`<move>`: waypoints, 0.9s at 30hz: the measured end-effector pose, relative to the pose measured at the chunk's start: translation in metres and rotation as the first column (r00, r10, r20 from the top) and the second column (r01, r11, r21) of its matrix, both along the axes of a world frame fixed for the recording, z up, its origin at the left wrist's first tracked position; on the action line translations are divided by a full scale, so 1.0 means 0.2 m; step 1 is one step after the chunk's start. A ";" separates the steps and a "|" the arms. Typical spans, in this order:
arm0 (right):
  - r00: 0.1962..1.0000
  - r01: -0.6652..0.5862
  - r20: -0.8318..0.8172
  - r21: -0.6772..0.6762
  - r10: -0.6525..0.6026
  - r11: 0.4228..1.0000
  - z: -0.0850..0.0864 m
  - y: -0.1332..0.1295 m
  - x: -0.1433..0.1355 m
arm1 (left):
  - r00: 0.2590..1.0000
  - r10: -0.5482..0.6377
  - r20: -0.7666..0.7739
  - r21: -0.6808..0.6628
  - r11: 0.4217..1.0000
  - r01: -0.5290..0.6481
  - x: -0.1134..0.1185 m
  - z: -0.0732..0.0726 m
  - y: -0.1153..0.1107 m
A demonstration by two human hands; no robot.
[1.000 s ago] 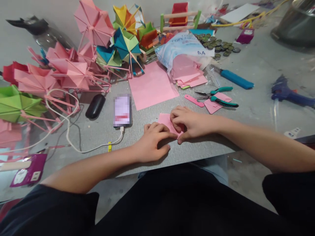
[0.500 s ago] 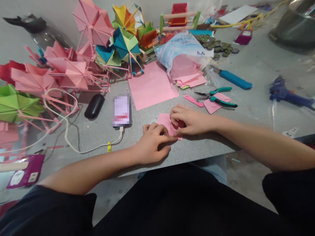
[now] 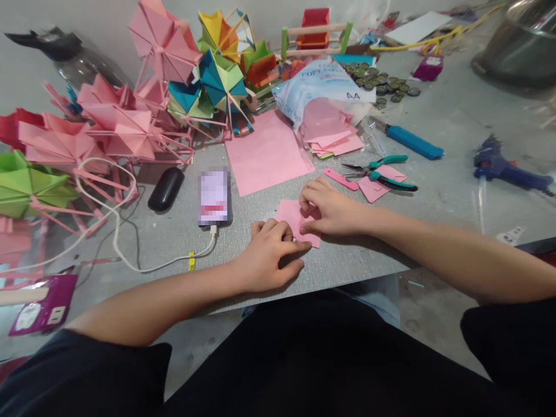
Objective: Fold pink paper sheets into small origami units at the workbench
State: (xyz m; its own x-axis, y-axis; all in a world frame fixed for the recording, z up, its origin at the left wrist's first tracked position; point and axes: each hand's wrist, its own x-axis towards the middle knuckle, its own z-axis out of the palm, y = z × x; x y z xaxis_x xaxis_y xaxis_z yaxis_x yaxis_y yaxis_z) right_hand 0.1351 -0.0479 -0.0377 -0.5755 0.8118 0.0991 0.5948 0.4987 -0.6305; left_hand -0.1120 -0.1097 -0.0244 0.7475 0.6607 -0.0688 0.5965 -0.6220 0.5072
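Note:
A small pink sheet of paper (image 3: 286, 212) lies on the grey table close to its front edge, partly covered by my hands. My left hand (image 3: 273, 255) rests at the paper's near left side, its index finger stretched along the lower edge and its thumb apart on the table. From the right, my right hand (image 3: 326, 207) has curled fingers and thumb on the paper, closed at a raised or folded part. The exact grip is partly hidden. Just beyond the right hand lie a pink cutter (image 3: 341, 179) and green-handled pliers (image 3: 393, 179) over small pink paper pieces (image 3: 372, 190).
A larger pink sheet (image 3: 269, 156) lies behind, beside a copy-paper bag (image 3: 321, 81). Left are a charging phone (image 3: 214, 197), a black case (image 3: 165, 189) and pink paper wheels (image 3: 130, 130). Right are a blue cutter (image 3: 414, 142), a glue gun (image 3: 512, 168) and coins (image 3: 382, 81).
My right hand has shifted slightly up and left on the small pink paper, its thumb moving left across it. My left hand stays nearly in place at the edge.

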 end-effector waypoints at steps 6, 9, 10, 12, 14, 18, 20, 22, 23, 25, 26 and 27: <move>0.970 0.244 -0.032 0.144 -0.242 0.959 -0.05 0.07 -0.02 | 0.999 -0.012 0.037 0.035 0.999 0.010 0.00 -0.02 0.00; 0.972 0.232 -0.019 0.207 -0.233 0.950 -0.05 0.08 -0.02 | 0.996 0.038 0.082 0.089 0.995 -0.045 0.00 -0.03 0.00; 0.979 0.200 -0.003 0.204 -0.204 0.958 -0.05 0.08 -0.02 | 0.993 0.070 0.098 0.122 0.989 -0.081 -0.01 -0.03 0.01; 0.990 0.133 0.029 0.175 -0.140 0.976 -0.05 0.07 -0.02 | 0.986 0.122 0.118 0.192 0.971 -0.143 -0.02 -0.04 0.04; 0.993 0.095 0.050 0.152 -0.104 0.984 -0.05 0.06 -0.02 | 0.987 0.107 0.124 0.229 0.964 -0.133 -0.03 -0.04 0.08; 0.996 0.073 0.039 0.131 -0.079 0.989 -0.05 0.07 -0.02 | 0.989 -0.033 0.142 0.277 0.961 -0.007 -0.06 -0.07 0.17; 0.996 0.095 -0.012 0.124 -0.094 0.988 -0.04 0.07 0.00 | 0.989 -0.075 0.125 0.343 0.939 0.028 -0.06 -0.07 0.19; 0.988 0.136 -0.089 0.158 -0.123 0.978 -0.02 0.06 0.03 | 0.990 -0.098 0.097 0.413 0.910 0.050 -0.06 -0.07 0.19; 0.985 0.139 -0.126 0.192 -0.116 0.972 0.00 0.05 0.04 | 0.990 -0.099 0.097 0.443 0.895 0.046 -0.06 -0.07 0.18; 0.986 0.061 -0.167 0.283 -0.013 0.957 0.05 0.01 0.07 | 0.986 -0.085 0.144 0.487 0.873 0.004 -0.06 -0.06 0.17; 0.984 -0.025 -0.157 0.327 0.080 0.945 0.07 -0.01 0.08 | 0.979 -0.073 0.188 0.498 0.867 -0.031 -0.06 -0.05 0.16; 0.976 -0.121 -0.125 0.377 0.179 0.918 0.09 -0.04 0.08 | 0.969 -0.060 0.239 0.500 0.863 -0.070 -0.06 -0.04 0.15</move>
State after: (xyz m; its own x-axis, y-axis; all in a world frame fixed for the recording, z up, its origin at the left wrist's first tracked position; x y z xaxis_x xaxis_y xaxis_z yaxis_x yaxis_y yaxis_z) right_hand 0.1518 -0.0555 -0.0198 -0.6413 0.6074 0.4688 0.4054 0.7870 -0.4650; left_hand -0.1247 -0.0791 -0.0323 0.6945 0.5601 0.4517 0.5017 -0.8269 0.2540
